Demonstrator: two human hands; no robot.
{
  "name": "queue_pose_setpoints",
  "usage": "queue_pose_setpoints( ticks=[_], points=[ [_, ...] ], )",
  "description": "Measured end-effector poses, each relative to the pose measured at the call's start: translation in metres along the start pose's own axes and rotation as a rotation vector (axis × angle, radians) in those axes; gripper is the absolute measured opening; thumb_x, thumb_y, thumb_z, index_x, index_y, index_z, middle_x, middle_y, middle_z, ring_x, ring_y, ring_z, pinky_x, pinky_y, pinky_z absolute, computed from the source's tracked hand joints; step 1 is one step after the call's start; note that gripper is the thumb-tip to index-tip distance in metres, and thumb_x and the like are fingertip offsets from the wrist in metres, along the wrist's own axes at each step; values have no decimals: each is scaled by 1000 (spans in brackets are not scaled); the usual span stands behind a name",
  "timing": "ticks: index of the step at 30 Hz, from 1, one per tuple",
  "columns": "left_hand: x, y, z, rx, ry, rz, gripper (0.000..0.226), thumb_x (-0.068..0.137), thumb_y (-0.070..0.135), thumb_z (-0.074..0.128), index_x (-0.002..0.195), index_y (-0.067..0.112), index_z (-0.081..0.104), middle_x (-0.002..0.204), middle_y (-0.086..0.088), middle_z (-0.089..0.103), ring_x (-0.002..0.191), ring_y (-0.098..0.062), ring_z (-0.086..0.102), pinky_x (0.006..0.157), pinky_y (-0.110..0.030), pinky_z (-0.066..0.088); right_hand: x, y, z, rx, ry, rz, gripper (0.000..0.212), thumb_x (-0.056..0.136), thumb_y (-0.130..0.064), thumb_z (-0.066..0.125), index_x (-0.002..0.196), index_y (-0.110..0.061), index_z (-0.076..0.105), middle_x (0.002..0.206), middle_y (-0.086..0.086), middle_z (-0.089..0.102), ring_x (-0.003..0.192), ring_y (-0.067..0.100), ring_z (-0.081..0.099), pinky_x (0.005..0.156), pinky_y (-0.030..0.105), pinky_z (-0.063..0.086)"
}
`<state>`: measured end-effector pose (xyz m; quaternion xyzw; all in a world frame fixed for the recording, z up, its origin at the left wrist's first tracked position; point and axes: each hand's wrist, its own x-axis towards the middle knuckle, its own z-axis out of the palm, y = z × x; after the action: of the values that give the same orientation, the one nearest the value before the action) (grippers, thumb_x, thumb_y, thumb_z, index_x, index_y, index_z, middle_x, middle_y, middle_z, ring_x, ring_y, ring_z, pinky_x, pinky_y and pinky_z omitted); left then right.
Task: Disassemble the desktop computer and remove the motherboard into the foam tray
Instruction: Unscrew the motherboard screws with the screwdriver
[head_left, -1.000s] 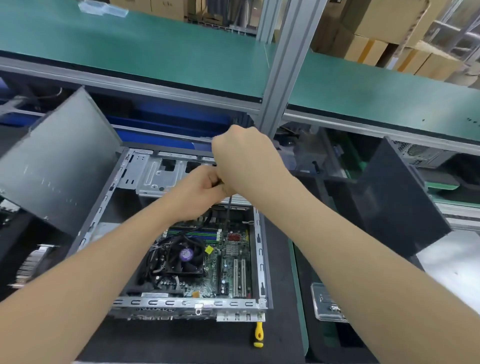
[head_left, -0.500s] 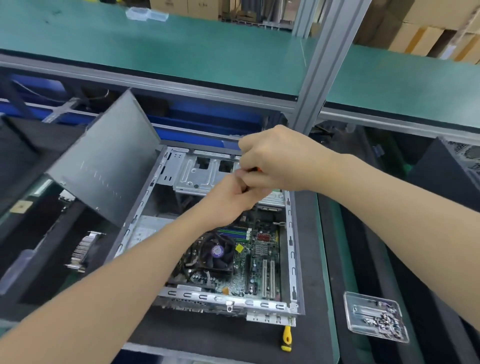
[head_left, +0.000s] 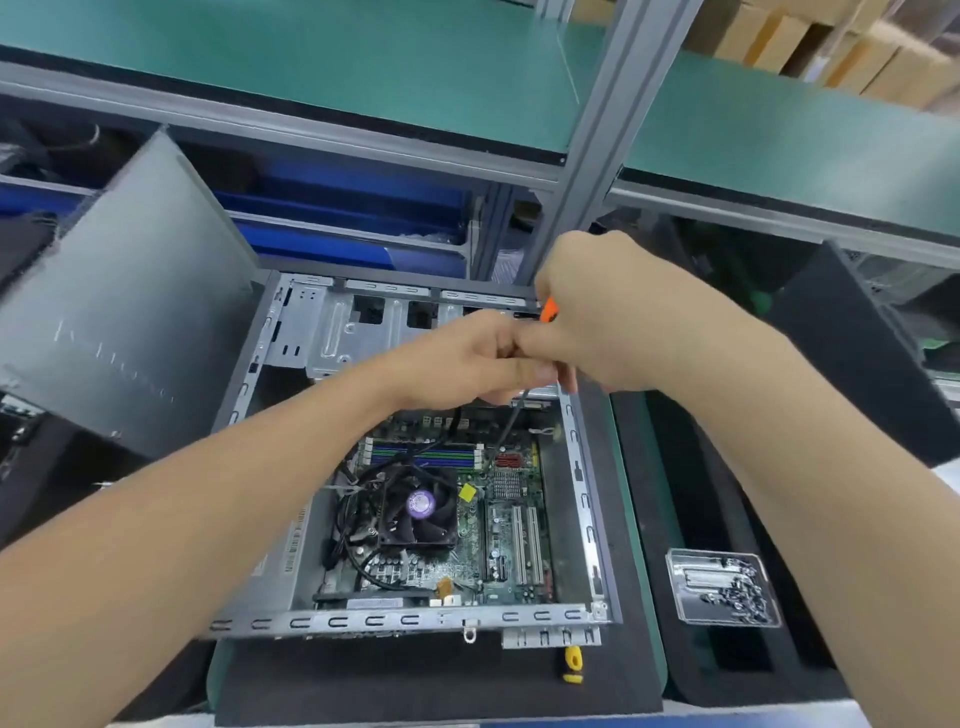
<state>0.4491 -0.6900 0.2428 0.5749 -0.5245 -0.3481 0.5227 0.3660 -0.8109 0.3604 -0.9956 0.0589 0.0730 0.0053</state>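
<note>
Now, right hand (head_left: 623, 312): it is above the far right corner of the case, and its fingers are curled tightly round the handle of the screwdriver.
Screwdriver with orange handle and thin dark shaft (head_left: 548, 312): only a small piece of the handle shows beside the fist. The shaft goes down, tilted to the left, and its tip is at the motherboard near a red connector.
Left hand (head_left: 467, 364): it touches the right hand, with curled fingers at the top of the shaft. I cannot tell if they really pinch it.
Green motherboard (head_left: 470, 545): it lies flat inside the case, in the right half.
Black cooler fan with purple sticker (head_left: 421, 512): it sits on the motherboard, with black cables around it.
Open grey metal computer case (head_left: 415, 621): it lies on the black mat (head_left: 415, 680), near the mat's far edge.
Small yellow-handled tool (head_left: 573, 662): it is on the mat, just in front of the near right corner of the case.
Black foam tray (head_left: 691, 665): it is to the right of the mat.
Clear plastic box with dark screws (head_left: 722, 587): it rests on the foam tray.
Grey metal side panel (head_left: 130, 312): it leans tilted at the left of the case.
</note>
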Motion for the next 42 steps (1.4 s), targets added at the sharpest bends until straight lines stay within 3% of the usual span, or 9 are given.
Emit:
queue_pose_setpoints(
  ticks=[3, 9, 15, 19, 23, 30, 35, 40, 42],
  points=[
    [1, -6, 7, -45, 186, -7, 13, 95, 22, 65, 94, 28, 77, 66, -18, 43, 57, -20, 29, 55, -32, 26, 3, 3, -10, -14, -68, -119, 37, 94, -37, 67, 69, -15, 51, 61, 4, 54, 55, 23, 48, 50, 33, 41],
    [-2, -24, 33, -136, 524, -18, 31, 87, 20, 81, 64, 17, 61, 56, -7, 32, 53, -15, 29, 56, -22, 26, 9, 1, -24, -42, -183, -360, 28, 88, -38, 75, 72, -28, 55, 68, -3, 60, 63, 16, 55, 59, 41, 49],
    [-2, -16, 23, -33, 363, -59, 38, 90, 39, 75, 66, 17, 55, 61, -5, 29, 59, -17, 29, 60, -33, 23, 9, 11, -24, -102, -184, -479, 24, 85, -30, 76, 74, -30, 55, 66, -8, 58, 64, 10, 54, 57, 34, 45],
    [-1, -11, 19, -55, 192, -25, 16, 89, 50, 69, 98, 39, 77, 84, -16, 54, 77, -29, 44, 76, -40, 49, 4, 16, -26, -170, -261, -560, 35, 76, 0, 64, 67, -33, 59, 74, -9, 61, 71, 7, 57, 62, 30, 46],
    [3, -11, 21, -48, 204, 3, 9, 90, 47, 73, 96, 40, 75, 77, -20, 54, 70, -39, 42, 70, -40, 41, -2, 25, -24, -149, -228, -511, 25, 82, -14, 71, 94, -35, 68, 92, -13, 58, 85, 4, 54, 73, 27, 47],
    [3, -15, 24, 17, 333, -43, 12, 84, 40, 69, 86, 28, 71, 71, -9, 43, 67, -21, 36, 60, -34, 30, -17, -22, 48, 1054, 641, 229, 24, 87, -29, 74, 70, -22, 59, 67, -6, 61, 69, 23, 61, 69, 42, 56],
    [-1, -18, 21, 142, 206, -109, 49, 87, 34, 59, 101, -12, 59, 86, -32, 62, 82, -15, 46, 71, -33, 39, -6, -48, 66, 1365, 958, 280, 57, 92, -27, 73, 59, -1, 34, 57, 17, 30, 56, 23, 28, 56, 35, 30],
    [-3, -17, 13, 91, 144, -78, 12, 93, 34, 66, 83, 29, 71, 71, -8, 67, 63, -19, 52, 62, -31, 43, 5, -33, 66, 1549, 714, 5, 62, 101, -27, 61, 50, -15, 26, 47, 2, 21, 45, 22, 18, 50, 26, 21],
    [-2, -24, 10, 64, 147, -81, 19, 99, 32, 66, 95, 15, 71, 85, -29, 66, 72, -37, 57, 71, -45, 45, 11, -19, 64, 1607, 504, -150, 64, 102, -29, 58, 51, -12, 24, 47, 3, 17, 42, 19, 14, 50, 23, 20]
  ],
)
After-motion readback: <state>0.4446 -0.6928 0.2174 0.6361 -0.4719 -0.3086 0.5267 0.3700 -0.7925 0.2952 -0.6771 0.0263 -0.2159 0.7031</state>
